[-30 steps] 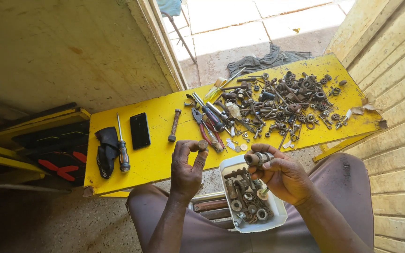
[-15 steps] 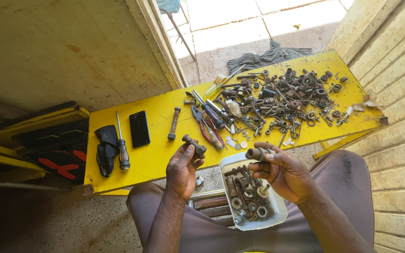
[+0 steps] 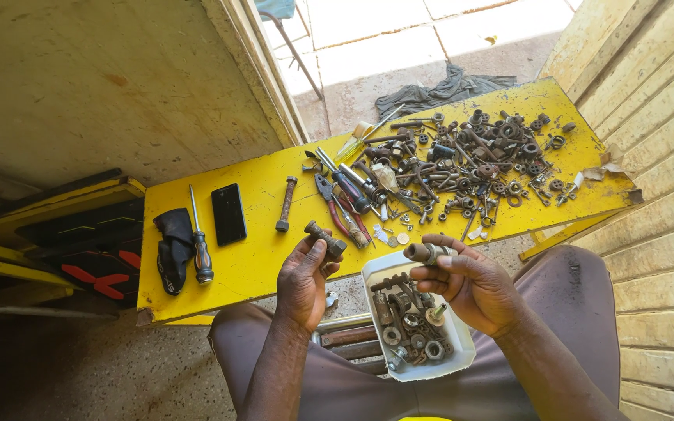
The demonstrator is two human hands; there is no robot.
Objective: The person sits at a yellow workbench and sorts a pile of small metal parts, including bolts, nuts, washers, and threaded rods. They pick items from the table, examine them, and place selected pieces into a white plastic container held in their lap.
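Looking down from the head camera, the person sits with a white tub point(image 3: 452, 343) on the lap, close under both hands so parts can go in and out easily.

The left hand point(image 3: 304, 282) is closed around a dark bolt point(image 3: 324, 240), pinched in the fingertips and lifted up, just above the front edge of the yellow board point(image 3: 259, 257). The bolt looks short, thick and rusty, with a chunky head.

The right hand point(image 3: 471, 287) grips a grey metal fitting point(image 3: 428, 252) over the tub. It looks like a stubby tube, dull and dirty.

On the board, a big heap of nuts and bolts point(image 3: 477, 164) sits on the far side, spread out for picking. Pliers point(image 3: 335, 206), a screwdriver point(image 3: 199, 238), a black phone point(image 3: 228, 214) and a black glove point(image 3: 173, 248) lie apart from the heap.
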